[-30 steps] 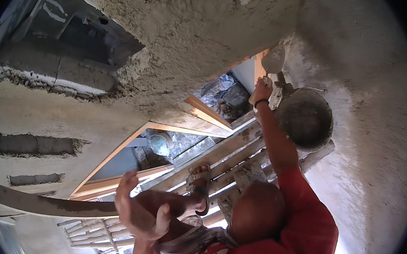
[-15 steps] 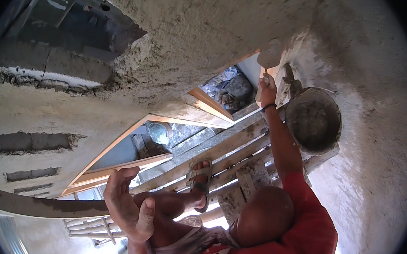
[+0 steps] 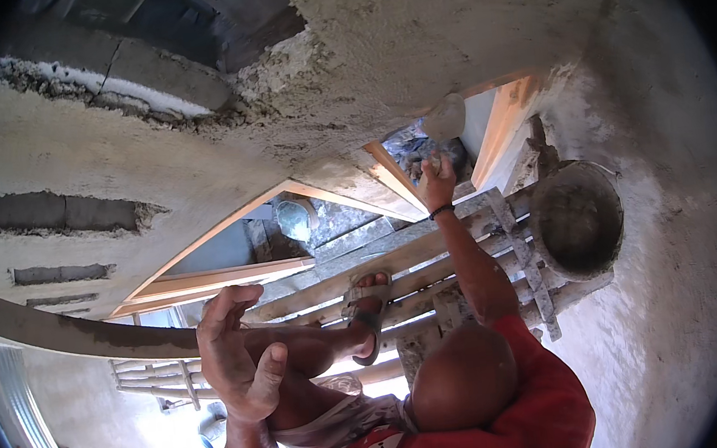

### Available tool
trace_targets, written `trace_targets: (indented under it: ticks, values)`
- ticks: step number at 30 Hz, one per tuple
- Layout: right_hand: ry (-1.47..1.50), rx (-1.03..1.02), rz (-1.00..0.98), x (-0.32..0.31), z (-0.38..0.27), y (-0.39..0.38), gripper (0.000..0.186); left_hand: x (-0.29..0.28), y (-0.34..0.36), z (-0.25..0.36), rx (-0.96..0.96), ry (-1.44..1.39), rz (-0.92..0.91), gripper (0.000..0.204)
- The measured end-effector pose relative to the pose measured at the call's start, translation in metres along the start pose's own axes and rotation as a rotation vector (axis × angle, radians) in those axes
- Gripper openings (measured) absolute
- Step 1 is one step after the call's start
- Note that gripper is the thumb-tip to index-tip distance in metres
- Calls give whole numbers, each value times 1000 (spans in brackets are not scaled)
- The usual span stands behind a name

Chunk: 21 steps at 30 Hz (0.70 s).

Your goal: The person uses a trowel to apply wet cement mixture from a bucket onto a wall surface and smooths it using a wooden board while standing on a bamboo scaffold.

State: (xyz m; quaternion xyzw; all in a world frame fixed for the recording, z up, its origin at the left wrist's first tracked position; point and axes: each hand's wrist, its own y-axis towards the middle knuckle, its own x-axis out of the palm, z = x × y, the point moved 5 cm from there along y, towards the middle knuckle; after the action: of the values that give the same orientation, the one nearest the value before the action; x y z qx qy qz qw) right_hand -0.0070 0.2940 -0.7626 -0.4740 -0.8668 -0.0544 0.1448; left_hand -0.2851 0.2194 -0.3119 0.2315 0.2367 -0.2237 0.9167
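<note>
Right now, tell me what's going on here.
A person's right hand holds a trowel, its blade seen against a wood-framed opening in the rough grey wall. The left hand is raised, open and empty. A bucket sits toward the right end of the wooden planks.

- Right hand (image 3: pixel 437 183): gripping trowel (image 3: pixel 445 117), blade near wooden frame (image 3: pixel 503 122)
- Left hand (image 3: pixel 238 354): raised, fingers bent, thumb apart; near long gray board (image 3: pixel 87 337), contact unclear
- Bucket (image 3: pixel 590 172): right end of planks (image 3: pixel 408 258)
- Sandaled foot (image 3: pixel 369 307) on planks
- Plastered wall (image 3: pixel 477 21): rough patches, recessed slots (image 3: pixel 63 212) at left
</note>
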Motion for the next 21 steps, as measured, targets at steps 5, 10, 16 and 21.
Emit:
trace_targets:
  ticks: [5, 10, 16, 21]
  values:
    - [-5, -14, -44, 33, -6, -30, 37, -10, -2, -3, -9, 0, 9, 68]
    - [-2, 32, -58, 63, -18, -57, 35, -19, -3, -8, -11, 5, 6, 65]
    - [113, 52, -78, 94, -15, -79, 32, -26, -2, -14, -14, 51, -1, 62]
    - [181, 103, -83, 111, -4, -92, 31, -32, -1, -20, -48, 90, -10, 64]
